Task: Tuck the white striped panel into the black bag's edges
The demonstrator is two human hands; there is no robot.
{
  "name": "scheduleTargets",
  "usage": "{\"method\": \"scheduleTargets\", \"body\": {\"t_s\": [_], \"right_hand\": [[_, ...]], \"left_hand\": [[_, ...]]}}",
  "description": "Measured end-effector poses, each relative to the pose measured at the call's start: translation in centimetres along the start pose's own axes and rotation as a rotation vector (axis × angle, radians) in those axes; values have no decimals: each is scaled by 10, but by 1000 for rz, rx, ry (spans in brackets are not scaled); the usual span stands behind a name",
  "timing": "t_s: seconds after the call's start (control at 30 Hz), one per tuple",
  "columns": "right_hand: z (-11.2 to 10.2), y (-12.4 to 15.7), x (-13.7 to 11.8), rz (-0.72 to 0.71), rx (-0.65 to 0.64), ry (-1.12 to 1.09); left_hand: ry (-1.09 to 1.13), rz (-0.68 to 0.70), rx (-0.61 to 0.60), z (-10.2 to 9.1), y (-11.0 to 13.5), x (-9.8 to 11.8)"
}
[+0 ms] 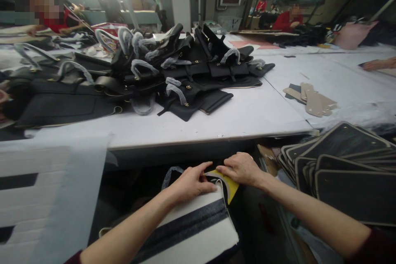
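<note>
My left hand (190, 182) and my right hand (239, 168) meet low at the table's near edge. Both press with curled fingers on a bag piece (198, 218) in my lap: a white padded panel with a dark grey band across it. A yellow lining edge (231, 187) shows at its top under my right fingers. A wrapped handle loop (169, 174) sticks up just left of my left hand. My left index finger points toward the yellow edge.
A heap of black handbag parts with wrapped handles (173, 70) covers the white table (247, 119). Beige cardboard patterns (312, 101) lie to the right. Stacked black panels (346, 165) sit at right. A white and black sheet (46, 189) hangs at left. Other people work at the back.
</note>
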State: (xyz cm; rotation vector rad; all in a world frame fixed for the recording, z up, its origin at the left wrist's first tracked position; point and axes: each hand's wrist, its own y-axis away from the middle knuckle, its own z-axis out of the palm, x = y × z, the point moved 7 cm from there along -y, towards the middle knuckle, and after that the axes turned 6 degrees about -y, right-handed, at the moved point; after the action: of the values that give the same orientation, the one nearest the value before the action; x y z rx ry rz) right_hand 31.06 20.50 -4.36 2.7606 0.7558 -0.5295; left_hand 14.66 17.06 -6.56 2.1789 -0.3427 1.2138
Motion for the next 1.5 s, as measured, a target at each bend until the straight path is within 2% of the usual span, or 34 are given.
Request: {"method": "scheduleTargets", "body": {"t_s": [0.1, 0.2, 0.53, 1.03, 1.5], "right_hand": [[-4, -11, -15, -126, -1, 99], [-7, -16, -22, -192, -2, 163], [-8, -16, -28, -255, -6, 249], [-8, -16, -32, -246, -55, 280], [-5, -17, -34, -162, -83, 329]], "left_hand": [[5, 40, -1, -1, 4, 7], [-44, 82, 7, -3, 7, 16], [-134, 75, 10, -3, 10, 20], [-227, 145, 24, 1, 7, 14], [-235, 203, 17, 3, 6, 16]]}}
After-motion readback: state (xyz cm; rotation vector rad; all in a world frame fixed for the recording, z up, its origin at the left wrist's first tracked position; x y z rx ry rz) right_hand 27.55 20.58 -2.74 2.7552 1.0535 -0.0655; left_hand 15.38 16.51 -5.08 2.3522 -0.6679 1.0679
